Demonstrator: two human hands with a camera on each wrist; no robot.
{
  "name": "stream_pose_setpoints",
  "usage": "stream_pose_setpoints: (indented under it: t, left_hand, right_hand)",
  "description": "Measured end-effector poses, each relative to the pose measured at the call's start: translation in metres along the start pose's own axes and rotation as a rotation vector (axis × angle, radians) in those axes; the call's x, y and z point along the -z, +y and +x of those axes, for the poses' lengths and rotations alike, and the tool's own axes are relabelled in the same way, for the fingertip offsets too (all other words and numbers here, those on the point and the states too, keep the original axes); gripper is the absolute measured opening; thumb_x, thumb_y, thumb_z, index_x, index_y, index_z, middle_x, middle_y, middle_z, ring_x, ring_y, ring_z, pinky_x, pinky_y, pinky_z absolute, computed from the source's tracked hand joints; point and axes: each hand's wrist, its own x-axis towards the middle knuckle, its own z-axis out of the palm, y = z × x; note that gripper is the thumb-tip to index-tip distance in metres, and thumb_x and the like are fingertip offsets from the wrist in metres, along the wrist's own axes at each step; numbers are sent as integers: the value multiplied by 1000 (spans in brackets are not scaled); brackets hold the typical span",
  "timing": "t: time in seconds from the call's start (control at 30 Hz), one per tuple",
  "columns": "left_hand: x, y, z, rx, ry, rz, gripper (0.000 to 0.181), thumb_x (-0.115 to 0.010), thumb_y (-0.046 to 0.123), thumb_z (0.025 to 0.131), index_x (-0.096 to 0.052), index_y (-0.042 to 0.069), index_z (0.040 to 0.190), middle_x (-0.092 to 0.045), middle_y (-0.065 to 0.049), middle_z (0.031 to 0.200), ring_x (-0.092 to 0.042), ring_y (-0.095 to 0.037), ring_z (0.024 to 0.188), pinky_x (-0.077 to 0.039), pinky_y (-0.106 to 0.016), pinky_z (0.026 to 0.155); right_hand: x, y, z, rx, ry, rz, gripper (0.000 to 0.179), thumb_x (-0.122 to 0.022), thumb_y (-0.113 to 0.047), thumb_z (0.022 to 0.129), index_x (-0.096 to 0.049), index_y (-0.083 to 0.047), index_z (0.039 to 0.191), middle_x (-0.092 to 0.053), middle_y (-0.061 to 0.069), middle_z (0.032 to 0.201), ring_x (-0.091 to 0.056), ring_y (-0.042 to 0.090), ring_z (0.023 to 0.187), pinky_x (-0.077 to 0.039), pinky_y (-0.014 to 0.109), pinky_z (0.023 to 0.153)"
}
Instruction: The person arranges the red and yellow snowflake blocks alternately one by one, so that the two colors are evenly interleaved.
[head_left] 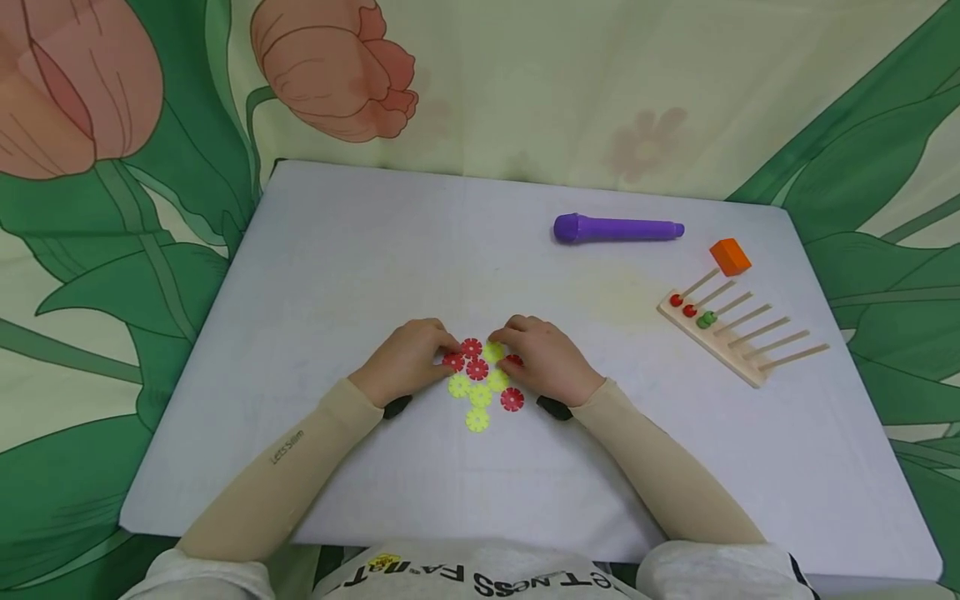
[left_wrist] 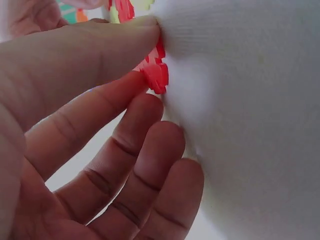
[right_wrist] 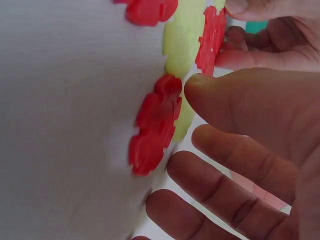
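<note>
Red and yellow notched plastic discs lie in a cluster on the white table. My left hand (head_left: 405, 360) pinches a red disc (left_wrist: 159, 75) at the cluster's left side, thumb on one side and index finger on the other. At the right side is my right hand (head_left: 553, 358), its thumb and fingers apart. Its thumb is beside a red disc (right_wrist: 156, 127) and yellow discs (right_wrist: 181, 50); whether it touches one I cannot tell. Nearer my body lie a yellow disc (head_left: 477, 419) and another red disc (head_left: 512, 399).
A purple toy microphone (head_left: 618, 229) lies toward the back of the white table (head_left: 360, 250). On the right are an orange block (head_left: 731, 257) and a wooden peg rack (head_left: 712, 342) with red and green beads. A floral cloth (head_left: 540, 92) hangs behind the table.
</note>
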Motion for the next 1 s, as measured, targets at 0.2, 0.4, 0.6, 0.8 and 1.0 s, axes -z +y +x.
stream_pose_setpoints:
  t: [0.2, 0.4, 0.6, 0.8, 1.0]
  left_hand:
    - [1, 5, 3, 9, -21, 61, 24, -82, 12, 87, -80, 6, 110, -73, -5, 101, -62, -16, 85, -55, -29, 77]
    - [-1, 5, 9, -3, -50, 171, 23, -82, 13, 78, -74, 6, 98, -65, -3, 91, -57, -17, 80, -53, -30, 72]
    - [-4, 3, 12, -30, -64, 220, 29, -82, 16, 70, -67, 8, 93, -58, 0, 84, -52, -16, 75, -45, -27, 64]
    - [-5, 3, 11, -100, -32, 218, 29, -82, 13, 71, -65, 7, 94, -60, -1, 82, -52, -15, 72, -47, -27, 66]
    - [-5, 5, 12, -119, -13, 233, 27, -80, 10, 73, -65, 5, 94, -61, -2, 81, -52, -16, 71, -49, -29, 68]
  right_hand:
    - [-2, -5, 6, 12, -2, -37, 29, -83, -15, 87, -77, -7, 114, -71, 7, 107, -65, 23, 91, -57, 40, 87]
    - [-2, -6, 10, -11, -21, -28, 27, -82, -15, 85, -77, -8, 111, -72, 6, 106, -67, 24, 96, -57, 42, 92]
    - [-4, -6, 15, -48, -66, -1, 28, -81, -18, 84, -76, -9, 110, -72, 5, 108, -65, 24, 98, -55, 43, 95]
    - [-3, -4, 17, -61, -68, 23, 29, -80, -14, 81, -74, -7, 109, -72, 6, 107, -62, 23, 94, -56, 39, 88]
    - [-4, -2, 19, -59, -65, 54, 31, -79, -12, 80, -75, -6, 110, -72, 8, 107, -61, 24, 96, -56, 37, 86]
